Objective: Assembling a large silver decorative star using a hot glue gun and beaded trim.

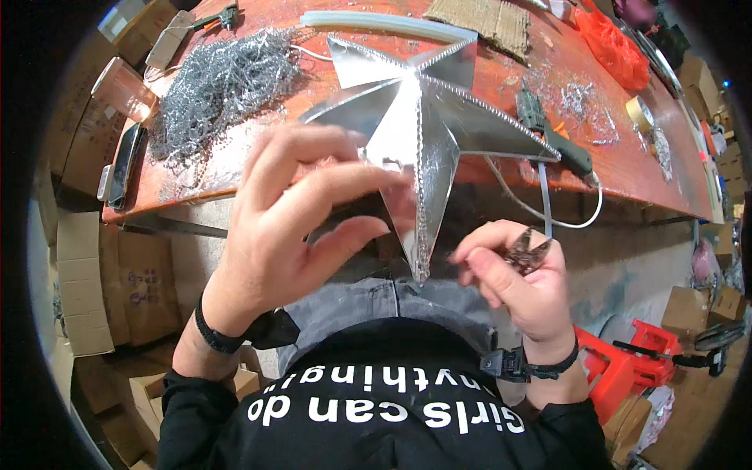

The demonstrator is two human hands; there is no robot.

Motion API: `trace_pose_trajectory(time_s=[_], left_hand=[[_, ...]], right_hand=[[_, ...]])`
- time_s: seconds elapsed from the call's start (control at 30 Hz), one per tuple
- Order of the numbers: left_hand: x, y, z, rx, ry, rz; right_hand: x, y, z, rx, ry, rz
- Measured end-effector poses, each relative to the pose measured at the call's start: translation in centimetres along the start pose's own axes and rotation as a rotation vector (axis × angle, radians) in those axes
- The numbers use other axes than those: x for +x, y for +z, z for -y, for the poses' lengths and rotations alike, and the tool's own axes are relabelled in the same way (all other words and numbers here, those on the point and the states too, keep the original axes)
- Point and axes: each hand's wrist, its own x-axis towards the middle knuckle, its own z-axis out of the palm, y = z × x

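Note:
A shiny silver five-pointed star (439, 117) leans at the table's front edge, its lowest point hanging past it. Beaded silver trim runs along its ridges. My left hand (290, 204) is at the star's left face, thumb and fingers apart with nothing seen between them. Its fingertips are slightly blurred, and I cannot tell whether they touch the metal. Right of the star's lower tip, my right hand (517, 270) is closed round a small dark speckled piece with two pointed tips (529, 251). A dark green glue gun (568, 151) lies beside the star's right arm.
A tangled heap of silver bead chain (227, 90) lies at left, near a clear cup (127, 90) and a phone (124, 168). Behind the star are glue sticks (384, 25) and corrugated cardboard (486, 23). Rightward are a red plastic bag (611, 47), a tape roll (638, 114) and a white cable (599, 200).

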Motion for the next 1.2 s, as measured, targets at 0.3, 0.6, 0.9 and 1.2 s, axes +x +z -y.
trace_pose_trajectory(time_s=[0.3, 0.6, 0.9, 1.2], left_hand=[[1.5, 2.3, 1.6, -0.087, -0.249, -0.044], [2.8, 2.3, -1.1, 0.109, -0.359, -0.025], [3.1, 2.8, -1.4, 0.175, -0.327, -0.048], [3.1, 3.1, -1.4, 0.185, -0.289, -0.057]], right_hand=[[-0.3, 1.0, -2.3, -0.783, -0.828, -0.118], [-0.5, 0.8, -2.3, -0.915, -0.809, -0.235], [-0.2, -0.3, -2.0, -0.878, -0.753, -0.238], [0.2, -1.2, -2.2, -0.828, -0.782, -0.179]])
